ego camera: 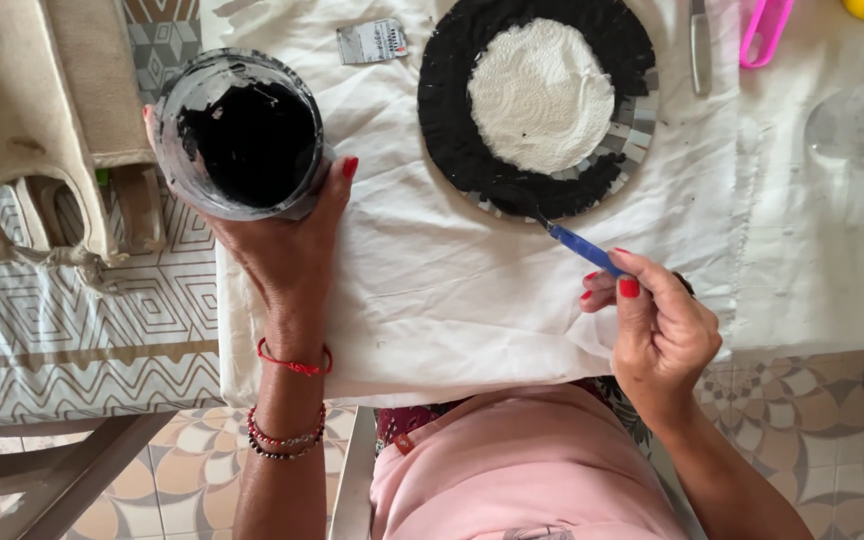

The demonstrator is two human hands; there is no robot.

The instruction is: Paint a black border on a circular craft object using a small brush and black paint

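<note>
My left hand (287, 240) grips a round jar of black paint (242, 135), held up over the left edge of the table, its open mouth facing me. My right hand (657, 325) holds a blue-handled paintbrush (582, 248) between thumb and fingers. The brush tip touches the lower rim of a round plate (542, 100). Most of the plate's wide rim is painted black, its centre is white, and a grey unpainted strip shows at the lower right of the rim.
A white cloth (432, 290) covers the table. A knife (700, 40) and a pink handle (764, 30) lie at the top right, with a small printed tag (372, 42) at the top. A beige bag (32, 130) hangs on the left over patterned floor tiles.
</note>
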